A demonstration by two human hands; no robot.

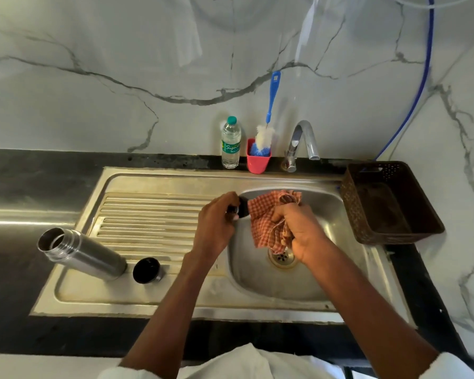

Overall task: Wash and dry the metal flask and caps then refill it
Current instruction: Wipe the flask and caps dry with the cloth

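while the left hand (216, 224) curls its fingers round a small dark cap (242, 210) at the left edge of the sink basin (326, 274), the right hand (298, 231) grips a bunched red-and-white checked cloth (268, 217) just beside it, the cloth's upper fold reaching the cap and its lower end hanging above the drain (282, 258). both hands are over the basin. the metal flask (82, 253) stands open-mouthed on the ribbed draining board (148, 220) at the left, leaning away in the wide-angle view, and a second dark cap (147, 270) sits just beside its base. along the back edge of the black counter (39, 173) stand a clear water bottle (231, 143) with a green lid, a pink cup (257, 160) holding a blue-handled bottle brush (266, 132), and the chrome tap (303, 144). a brown woven basket (389, 203) rests to the right of the basin. a blue hose (419, 86) runs down the marbled wall (121, 64).
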